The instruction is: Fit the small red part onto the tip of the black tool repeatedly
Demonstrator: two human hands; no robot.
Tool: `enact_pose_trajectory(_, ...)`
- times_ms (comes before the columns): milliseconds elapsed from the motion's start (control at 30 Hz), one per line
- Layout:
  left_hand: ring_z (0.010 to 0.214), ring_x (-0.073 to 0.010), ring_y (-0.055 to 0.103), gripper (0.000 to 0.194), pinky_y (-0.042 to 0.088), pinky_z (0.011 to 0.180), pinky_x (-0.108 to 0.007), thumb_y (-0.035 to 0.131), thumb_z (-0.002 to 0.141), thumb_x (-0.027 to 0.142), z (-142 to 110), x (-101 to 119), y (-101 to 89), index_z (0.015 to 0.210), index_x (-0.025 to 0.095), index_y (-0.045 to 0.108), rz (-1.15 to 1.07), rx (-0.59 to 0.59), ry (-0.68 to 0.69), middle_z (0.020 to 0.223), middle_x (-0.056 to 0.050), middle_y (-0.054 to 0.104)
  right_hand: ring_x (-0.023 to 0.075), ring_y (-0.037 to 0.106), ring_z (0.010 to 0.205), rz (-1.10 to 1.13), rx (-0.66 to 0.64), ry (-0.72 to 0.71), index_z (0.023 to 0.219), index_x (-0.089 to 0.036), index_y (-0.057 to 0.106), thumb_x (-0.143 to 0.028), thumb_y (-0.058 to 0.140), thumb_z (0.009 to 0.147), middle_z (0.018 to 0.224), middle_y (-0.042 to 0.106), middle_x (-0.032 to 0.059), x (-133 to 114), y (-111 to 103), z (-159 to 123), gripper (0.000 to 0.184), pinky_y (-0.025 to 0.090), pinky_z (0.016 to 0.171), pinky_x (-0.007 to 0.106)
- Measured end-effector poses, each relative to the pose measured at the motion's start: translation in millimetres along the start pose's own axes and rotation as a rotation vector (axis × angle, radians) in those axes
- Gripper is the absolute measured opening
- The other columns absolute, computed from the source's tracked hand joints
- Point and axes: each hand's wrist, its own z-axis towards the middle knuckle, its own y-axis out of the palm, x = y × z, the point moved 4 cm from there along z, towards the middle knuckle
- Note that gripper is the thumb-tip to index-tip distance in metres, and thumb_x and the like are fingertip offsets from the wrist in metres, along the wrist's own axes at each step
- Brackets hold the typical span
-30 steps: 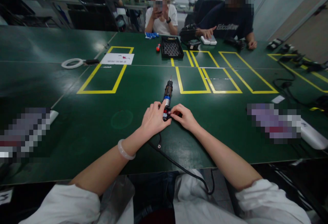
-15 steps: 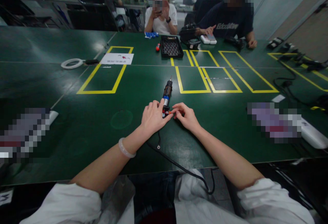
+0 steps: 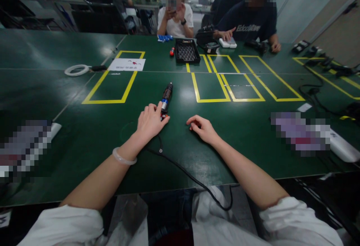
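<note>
My left hand (image 3: pixel 152 120) is wrapped around the rear part of an electric screwdriver (image 3: pixel 165 98) with a black front and a blue and silver band. Its nose points away from me and slightly right. Small red and orange parts show at its rear end, between my thumb and forefinger. A black cable (image 3: pixel 182 169) with a small metal ring trails from beneath this hand to the table edge. My right hand (image 3: pixel 204 128) rests apart to the right, its fingers loosely curled and no object visible in them.
Yellow tape outlines mark the green table (image 3: pixel 98 126). Farther back are a black tray (image 3: pixel 187 56) of small parts, a red-topped bottle (image 3: pixel 172 51), a white printed sheet (image 3: pixel 127 64) and a coiled white cable (image 3: pixel 76 70). Two people sit opposite; pixelated devices lie at both sides.
My left hand has moved left with the screwdriver, whose nose now leans more to the right. The right hand has stayed nearly in place, now apart from the screwdriver.
</note>
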Motion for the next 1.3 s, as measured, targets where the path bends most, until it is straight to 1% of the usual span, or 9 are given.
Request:
enact_pose_trajectory(200,0.115,-0.041,0.05,0.071,0.045,0.09,-0.049,0.044,0.091,0.059,17,-88,3.5,0.148,0.016,0.04,0.019,-0.044,-0.228,0.13,-0.024,0.048,0.0131,0.062,0.072,-0.056,0.006,0.004,0.098,-0.019,0.065,-0.016,0.051,0.088,0.089,0.067,0.003,-2,0,0,0.017,0.048,0.069,0.027)
enact_pose_trajectory(333,0.117,-0.0397,0.048,0.072,0.045,0.091,-0.051,0.044,0.091,0.06,20,-143,2.6,0.145,0.012,0.042,-0.006,-0.065,-0.364,0.134,-0.024,0.044,0.0133,0.061,0.071,-0.087,-0.012,-0.01,0.098,-0.019,0.065,-0.015,0.051,0.088,0.086,0.066,0.0024,-4,1,-1,0.018,0.046,0.068,0.027)
enact_pose_trajectory(433,0.116,-0.0355,0.045,0.072,0.044,0.092,-0.05,0.041,0.093,0.06,20,-175,1.1,0.143,0.009,0.041,0.012,-0.087,-0.434,0.137,-0.023,0.042,0.0133,0.059,0.07,-0.11,-0.019,-0.022,0.097,-0.019,0.066,-0.015,0.051,0.088,0.085,0.065,0.0025,-6,0,-1,0.018,0.045,0.068,0.027)
enact_pose_trajectory(567,0.114,-0.0313,0.043,0.069,0.041,0.094,-0.047,0.039,0.093,0.06,19,-203,0.1,0.141,0.01,0.043,0.06,-0.058,-0.543,0.137,-0.02,0.042,0.0132,0.059,0.07,-0.114,-0.025,-0.03,0.095,-0.019,0.065,-0.015,0.052,0.088,0.086,0.064,0.0027,-8,0,-1,0.016,0.045,0.068,0.027)
enact_pose_trajectory(700,0.114,-0.0324,0.044,0.066,0.04,0.096,-0.049,0.042,0.092,0.058,13,-217,1.2,0.14,0.013,0.047,0.056,-0.001,-0.637,0.137,-0.017,0.045,0.0127,0.057,0.069,-0.117,-0.035,-0.031,0.096,-0.019,0.065,-0.016,0.052,0.088,0.086,0.062,0.002,-9,-1,-1,0.016,0.044,0.067,0.026)
enact_pose_trajectory(867,0.113,-0.0319,0.046,0.055,0.041,0.094,-0.048,0.045,0.094,0.046,5,-213,0.4,0.141,0.018,0.049,0.089,0.116,-0.569,0.135,-0.014,0.05,0.0122,0.054,0.067,-0.127,-0.034,-0.038,0.094,-0.019,0.066,-0.015,0.052,0.088,0.084,0.06,0.0014,-11,-1,-1,0.015,0.042,0.066,0.026)
enact_pose_trajectory(1000,0.11,-0.0315,0.052,0.053,0.043,0.092,-0.047,0.055,0.089,0.036,4,-211,-0.3,0.135,0.009,0.05,0.038,0.145,-0.636,0.128,-0.018,0.055,0.012,0.054,0.067,-0.122,-0.044,-0.036,0.095,-0.018,0.066,-0.015,0.052,0.089,0.083,0.061,0.0015,-11,-1,-1,0.015,0.042,0.066,0.026)
enact_pose_trajectory(1100,0.107,-0.0322,0.053,0.049,0.043,0.09,-0.047,0.061,0.084,0.032,6,-213,0.3,0.125,0.006,0.053,-0.032,0.117,-0.698,0.125,-0.02,0.057,0.0113,0.053,0.066,-0.126,-0.043,-0.041,0.095,-0.018,0.066,-0.015,0.053,0.089,0.083,0.061,0.0014,-10,-1,-1,0.014,0.041,0.064,0.025)
enact_pose_trajectory(1300,0.1,-0.0311,0.055,0.04,0.044,0.086,-0.05,0.052,0.091,0.033,4,-214,-1.7,0.119,0.006,0.057,-0.104,0.168,-0.778,0.117,-0.019,0.06,0.0112,0.054,0.067,-0.119,-0.044,-0.038,0.095,-0.017,0.066,-0.015,0.053,0.089,0.084,0.062,0.0016,-10,-1,0,0.015,0.041,0.066,0.024)
